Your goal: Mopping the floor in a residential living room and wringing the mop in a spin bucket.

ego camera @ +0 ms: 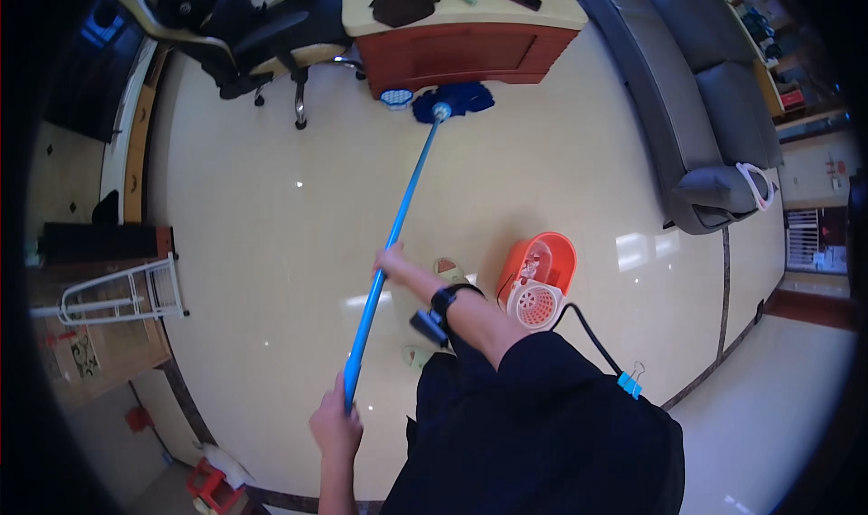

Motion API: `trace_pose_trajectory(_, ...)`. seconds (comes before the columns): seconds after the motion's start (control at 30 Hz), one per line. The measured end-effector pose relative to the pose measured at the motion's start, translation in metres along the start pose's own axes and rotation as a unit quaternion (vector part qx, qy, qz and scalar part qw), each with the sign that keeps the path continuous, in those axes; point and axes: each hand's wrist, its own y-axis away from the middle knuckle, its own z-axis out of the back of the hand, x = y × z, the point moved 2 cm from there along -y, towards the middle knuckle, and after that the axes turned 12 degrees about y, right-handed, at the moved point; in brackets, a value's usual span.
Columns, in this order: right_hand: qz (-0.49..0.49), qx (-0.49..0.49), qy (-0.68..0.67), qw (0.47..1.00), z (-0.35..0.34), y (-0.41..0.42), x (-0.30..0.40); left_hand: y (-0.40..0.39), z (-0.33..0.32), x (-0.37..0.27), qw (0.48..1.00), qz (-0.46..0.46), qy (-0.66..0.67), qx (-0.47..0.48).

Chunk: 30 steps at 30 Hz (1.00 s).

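Observation:
A mop with a blue pole [408, 199] reaches from near my body to the base of the wooden desk. My right hand [388, 261] is wrapped around the middle of the pole, and a black strap with a device sits on that forearm. Lower down, my left hand [337, 416] grips the pole's near end. The dark blue mop head [461, 101] lies spread on the tiled floor, against the desk's lower edge. Beside it is a small blue-and-white item with a mesh pattern [397, 98].
An orange mop bucket [570, 264] with a white wringer basket [536, 305] stands near my slippered feet. Above the mop head is the red-brown desk [461, 54]. An office chair [291, 33] stands left of it, a grey sofa [685, 101] right. A white metal rack [122, 294] lies left.

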Motion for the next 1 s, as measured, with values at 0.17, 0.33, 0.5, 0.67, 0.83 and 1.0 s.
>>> trace_pose_trajectory(0.17,-0.019,0.013,-0.148,0.989,-0.035,0.073,-0.021,0.028,0.047,0.025,0.997,-0.066,-0.026,0.009)
trace_pose_trajectory(0.33,0.006,0.017,-0.262,0.965,0.001,0.062,0.011,-0.019,0.058,0.004,0.986,-0.123,-0.103,0.034)
trace_pose_trajectory(0.5,0.094,-0.039,-0.251,0.963,0.096,0.007,0.059,-0.102,0.025,-0.058,0.979,-0.191,-0.064,0.038)
trace_pose_trajectory(0.67,0.129,-0.104,-0.229,0.959,0.232,-0.043,0.098,-0.185,-0.070,-0.122,0.965,-0.252,0.039,0.061)
trace_pose_trajectory(0.83,0.116,-0.247,-0.150,0.950,0.318,-0.025,0.094,-0.195,-0.137,-0.197,0.950,-0.266,0.059,0.150)
trace_pose_trajectory(1.0,0.032,-0.242,-0.093,0.965,0.322,-0.005,0.053,-0.163,-0.143,-0.185,0.945,-0.237,0.065,0.215)
